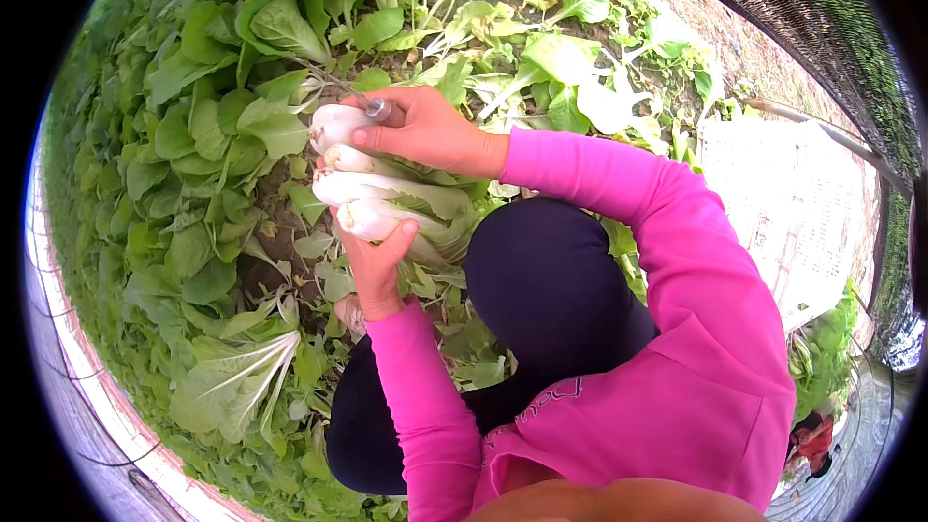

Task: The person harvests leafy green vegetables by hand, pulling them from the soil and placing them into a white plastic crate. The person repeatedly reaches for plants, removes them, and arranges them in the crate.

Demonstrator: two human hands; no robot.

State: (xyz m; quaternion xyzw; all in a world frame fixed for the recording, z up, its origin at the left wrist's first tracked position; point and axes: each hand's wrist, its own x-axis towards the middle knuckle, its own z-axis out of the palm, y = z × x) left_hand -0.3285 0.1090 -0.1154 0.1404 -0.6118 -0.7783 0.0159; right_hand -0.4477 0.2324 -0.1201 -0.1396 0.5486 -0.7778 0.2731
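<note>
Several heads of leafy greens (391,195) with thick white stems lie stacked side by side in front of my knees, cut ends facing left. My left hand (370,261) is wrapped round the lower heads from below, its thumb pressed on the nearest stem. My right hand (433,130) is closed round a hand tool with a short, round grey handle (382,111). From it a thin metal shank (333,80) runs up and left; its far end is lost among leaves. The right thumb and fingers also rest against the top white stem.
Dense rows of growing greens (184,184) fill the left. Loose pale leaves (237,377) lie at lower left, and more cut leaves (570,68) at upper right. A whitish sheet (773,203) lies right, beside dark netting (822,29). Another person (814,440) appears far right.
</note>
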